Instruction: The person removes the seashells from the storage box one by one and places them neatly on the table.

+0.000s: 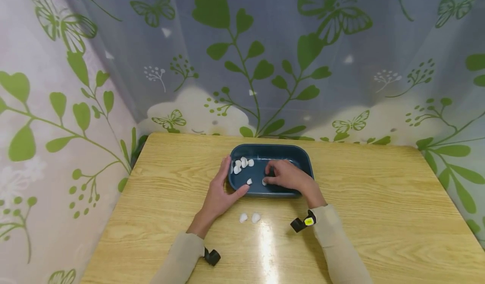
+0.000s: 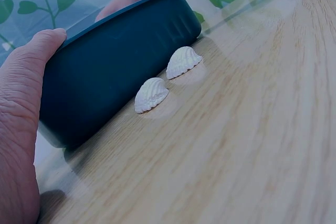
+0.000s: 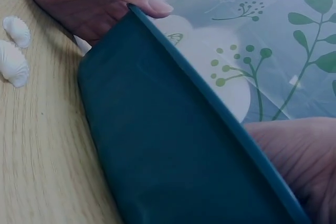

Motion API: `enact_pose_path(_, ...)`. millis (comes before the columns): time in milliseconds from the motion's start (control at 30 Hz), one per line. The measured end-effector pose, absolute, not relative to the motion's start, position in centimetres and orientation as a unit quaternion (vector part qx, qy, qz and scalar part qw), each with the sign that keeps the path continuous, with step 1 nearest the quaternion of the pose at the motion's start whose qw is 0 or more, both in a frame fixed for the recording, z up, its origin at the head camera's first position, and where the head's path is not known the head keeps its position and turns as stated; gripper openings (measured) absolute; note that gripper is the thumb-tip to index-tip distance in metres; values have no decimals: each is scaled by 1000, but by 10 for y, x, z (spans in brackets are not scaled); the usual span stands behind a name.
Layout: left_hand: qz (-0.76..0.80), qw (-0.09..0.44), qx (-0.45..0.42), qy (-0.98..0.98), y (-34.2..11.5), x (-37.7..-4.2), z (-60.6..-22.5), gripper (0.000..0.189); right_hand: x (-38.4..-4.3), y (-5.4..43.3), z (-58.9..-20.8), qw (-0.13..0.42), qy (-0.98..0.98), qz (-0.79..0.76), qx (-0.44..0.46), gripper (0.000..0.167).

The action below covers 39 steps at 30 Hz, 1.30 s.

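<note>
The right hand [image 1: 289,175] is at a white seashell [image 1: 264,183] inside a dark-blue oblong tub [image 1: 270,194]; pinching or not, I cannot tell. The left hand [image 1: 220,193] clasps the tub's corner. Placing shells seems underway; next likely calls for pinching 1 of 2 white ribbed shells [image 1: 256,217] on the wooden counter [image 1: 379,216].

We cannot tell if the bare right hand [image 1: 289,175] grips the small white shell [image 1: 264,183] at its thumb | right wrist view: dark-blue oblong tub [image 3: 163,129] hides that hand's fingers from us | head view: beige cloth sleeves [image 1: 339,244] cropped below
</note>
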<state>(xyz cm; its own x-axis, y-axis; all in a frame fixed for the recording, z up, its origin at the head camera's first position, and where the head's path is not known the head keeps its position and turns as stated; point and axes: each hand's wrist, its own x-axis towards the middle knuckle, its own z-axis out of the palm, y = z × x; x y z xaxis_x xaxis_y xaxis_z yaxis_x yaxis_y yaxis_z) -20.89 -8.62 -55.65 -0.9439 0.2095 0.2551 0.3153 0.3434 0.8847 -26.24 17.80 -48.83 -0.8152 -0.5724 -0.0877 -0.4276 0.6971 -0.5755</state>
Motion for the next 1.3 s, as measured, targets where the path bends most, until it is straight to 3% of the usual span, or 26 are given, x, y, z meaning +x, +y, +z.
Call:
enact_pose_path(667, -552, 49, -160, -817, -86, -209, -557, 104, -264, 176, -493, 168, 908, -271, -273, 12)
enact_pose_path(1300, -544, 48, -154, -823, -85, -208, -556, 105, -262, 173, -494, 165, 918, -267, -244, 17)
